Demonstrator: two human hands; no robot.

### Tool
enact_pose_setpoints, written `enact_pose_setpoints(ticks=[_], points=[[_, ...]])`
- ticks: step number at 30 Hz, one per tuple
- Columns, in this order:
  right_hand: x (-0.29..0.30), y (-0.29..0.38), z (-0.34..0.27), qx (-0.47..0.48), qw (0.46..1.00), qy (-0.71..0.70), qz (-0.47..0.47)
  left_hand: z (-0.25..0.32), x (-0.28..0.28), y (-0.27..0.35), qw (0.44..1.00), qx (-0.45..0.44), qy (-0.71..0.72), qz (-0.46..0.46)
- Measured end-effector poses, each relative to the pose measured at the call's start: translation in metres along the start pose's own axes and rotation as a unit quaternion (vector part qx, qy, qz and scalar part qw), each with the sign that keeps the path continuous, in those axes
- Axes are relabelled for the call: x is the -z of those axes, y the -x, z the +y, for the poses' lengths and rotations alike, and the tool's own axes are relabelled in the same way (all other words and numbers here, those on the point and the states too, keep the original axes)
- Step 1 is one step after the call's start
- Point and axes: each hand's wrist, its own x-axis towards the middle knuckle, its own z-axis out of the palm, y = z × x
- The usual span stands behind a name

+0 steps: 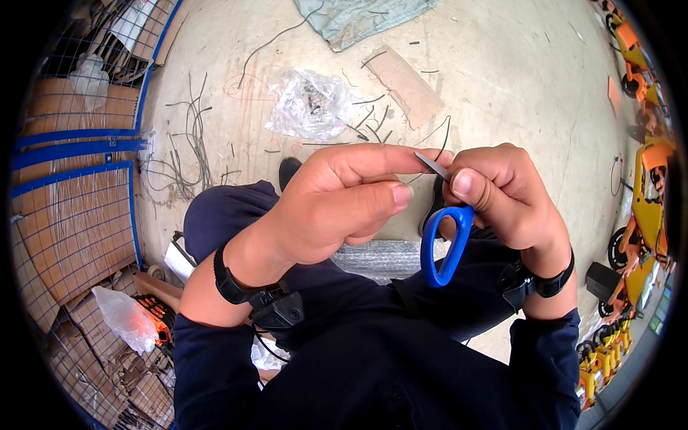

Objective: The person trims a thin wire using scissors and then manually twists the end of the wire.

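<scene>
My right hand grips a pair of scissors by the middle, thumb on the metal. One blue handle loop hangs below, and one blade points up and left. A thin black wire bends upward between my hands and passes behind the blade. My left hand lies alongside, its index fingertip behind the blade beside the wire. Its thumb is apart from the index finger, and the other fingers curl underneath. Whether the left fingers pinch the wire is hidden.
Cut black cable pieces and longer cables lie on the concrete floor around a clear plastic bag and a cardboard piece. Blue wire-mesh cages holding cardboard stand left. Yellow-and-orange wheeled machines line the right.
</scene>
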Motion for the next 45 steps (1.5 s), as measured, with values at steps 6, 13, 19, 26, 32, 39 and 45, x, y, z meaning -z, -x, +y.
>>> enact_pose_setpoints(ticks=[6,13,19,26,32,39,45], points=[[0.001,0.000,-0.002,-0.016,0.999,-0.030,-0.004,-0.003,0.005,0.001,0.998,-0.004,0.041,-0.038],[-0.001,-0.001,-0.004,-0.014,1.000,-0.021,0.006,-0.003,0.004,0.000,0.997,-0.003,0.058,-0.044],[-0.009,-0.001,0.003,0.057,0.995,0.082,0.020,-0.016,-0.004,-0.008,0.998,0.002,0.053,-0.021],[-0.010,-0.003,0.000,0.096,0.981,0.167,0.037,-0.011,-0.002,-0.005,0.999,0.002,0.034,-0.033],[-0.008,-0.002,0.005,0.109,0.984,0.134,0.034,-0.012,-0.001,-0.005,0.998,-0.018,0.036,-0.052],[0.002,0.000,0.014,0.037,0.996,-0.076,0.020,-0.012,-0.006,-0.004,0.992,-0.083,-0.094,-0.009],[0.007,-0.005,0.018,0.044,0.992,-0.118,-0.011,-0.012,-0.003,-0.001,0.975,-0.142,-0.169,0.012]])
